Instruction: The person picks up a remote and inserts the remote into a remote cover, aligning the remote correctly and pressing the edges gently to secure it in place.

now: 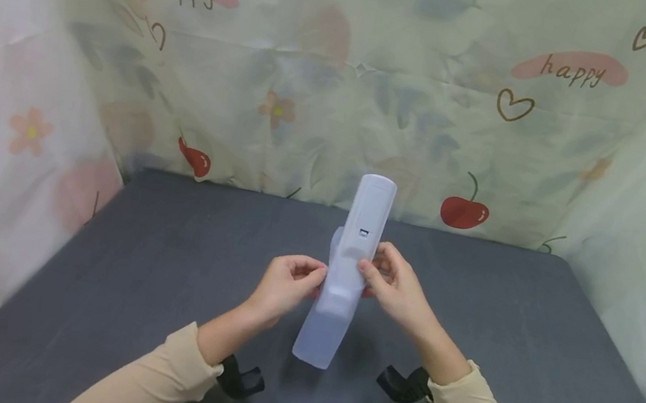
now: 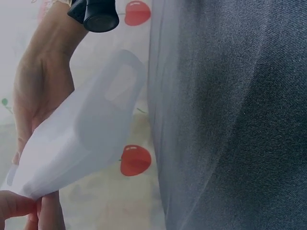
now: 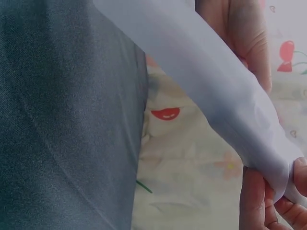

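A long white device (image 1: 375, 203) with rounded edges and a small dark slot sits partly inside a translucent soft sleeve (image 1: 318, 340). The sleeve's lower end hangs past the device, toward the person. My left hand (image 1: 287, 285) pinches the sleeve's left edge between thumb and fingertips. On the other side my right hand (image 1: 400, 291) grips the device and sleeve, thumb on the upper face and fingers behind. In the left wrist view the sleeve (image 2: 108, 117) shows an oblong cutout near its far end. The device's underside is hidden in the head view.
A dark grey cloth-covered table (image 1: 199, 224) lies below the raised hands. Printed curtains (image 1: 353, 93) with cherries and hearts enclose its back and sides. Black wrist mounts (image 1: 404, 385) stick out under both forearms.
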Motion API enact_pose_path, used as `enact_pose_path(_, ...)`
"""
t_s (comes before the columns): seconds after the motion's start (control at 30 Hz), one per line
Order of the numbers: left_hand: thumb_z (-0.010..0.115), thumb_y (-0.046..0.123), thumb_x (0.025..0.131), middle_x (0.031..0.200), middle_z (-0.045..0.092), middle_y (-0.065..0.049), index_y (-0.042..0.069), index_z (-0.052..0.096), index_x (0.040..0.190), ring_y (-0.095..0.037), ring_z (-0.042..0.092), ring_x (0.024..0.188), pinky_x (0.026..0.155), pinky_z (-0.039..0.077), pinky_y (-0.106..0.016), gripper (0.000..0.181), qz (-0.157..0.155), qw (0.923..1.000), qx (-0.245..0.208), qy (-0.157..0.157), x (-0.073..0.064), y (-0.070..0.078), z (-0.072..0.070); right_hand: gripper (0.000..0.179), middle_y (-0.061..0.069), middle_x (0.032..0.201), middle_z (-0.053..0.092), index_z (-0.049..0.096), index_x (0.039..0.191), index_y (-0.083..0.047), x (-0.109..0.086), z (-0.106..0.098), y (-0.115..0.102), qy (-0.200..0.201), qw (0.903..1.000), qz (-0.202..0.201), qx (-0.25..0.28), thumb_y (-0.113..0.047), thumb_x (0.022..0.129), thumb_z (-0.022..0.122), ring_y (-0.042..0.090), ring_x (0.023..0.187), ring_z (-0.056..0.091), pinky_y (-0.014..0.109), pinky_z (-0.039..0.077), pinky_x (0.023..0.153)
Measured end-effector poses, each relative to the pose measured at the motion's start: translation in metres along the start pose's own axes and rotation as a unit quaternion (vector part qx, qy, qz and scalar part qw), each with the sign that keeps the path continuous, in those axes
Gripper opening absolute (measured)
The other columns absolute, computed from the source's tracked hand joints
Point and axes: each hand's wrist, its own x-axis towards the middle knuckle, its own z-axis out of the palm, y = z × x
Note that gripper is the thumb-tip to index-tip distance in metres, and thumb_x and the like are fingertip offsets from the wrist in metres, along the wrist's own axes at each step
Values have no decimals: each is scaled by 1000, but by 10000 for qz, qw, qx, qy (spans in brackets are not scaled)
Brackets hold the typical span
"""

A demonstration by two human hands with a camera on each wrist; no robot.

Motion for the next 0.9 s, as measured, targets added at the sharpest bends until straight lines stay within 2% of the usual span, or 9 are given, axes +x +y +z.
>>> enact_pose_path(0.1,56,9,92,97,68,-21,-7,65,104,-9,62,75,72,56,-30,22,-157,9997,71,-156,0,0,-1,34,27,107,58,45,122,0,0,1,2,67,10000,14,21,-18,95,54,28,89,67,38,57,70)
enact_pose_path(0.3,53,20,95,110,65,-20,-5,60,116,-21,65,98,85,54,-39,33,-420,9972,107,-608,0,6,-1,31,24,102,57,47,118,1,-1,3,4,291,9995,-5,108,-18,95,54,24,86,66,38,57,69)
enact_pose_path(0.37,56,23,94,109,66,-19,-4,58,119,-21,65,97,83,54,-39,37,-353,9961,219,-784,0,7,0,30,23,100,57,47,117,1,-1,4,4,256,9996,-3,101,-17,95,54,21,84,66,36,57,68)
enact_pose_path(0.47,59,22,92,106,67,-21,-4,56,119,-18,66,90,77,55,-37,38,-48,9947,395,-945,0,7,1,29,23,99,57,49,117,2,-1,5,2,173,9998,-24,87,-16,95,55,17,80,65,33,56,66)
enact_pose_path(0.6,61,16,91,104,68,-23,-5,60,114,-16,67,84,72,55,-35,31,220,9963,346,-752,0,6,1,29,23,101,58,49,117,2,-3,6,0,190,9997,-63,106,-14,94,55,15,81,64,32,56,68)
enact_pose_path(0.77,62,15,90,105,68,-22,-2,62,114,-16,67,85,70,55,-31,29,231,9988,68,-421,1,8,-1,33,28,103,60,42,121,2,-5,4,2,261,9987,-84,430,-11,93,56,10,82,65,33,57,74)
enact_pose_path(0.9,61,14,90,107,67,-22,-2,62,115,-20,68,90,72,55,-31,30,224,9993,-144,-250,2,10,-2,35,28,104,61,42,122,5,-7,3,5,116,9986,68,510,-11,93,56,9,82,66,32,57,76)
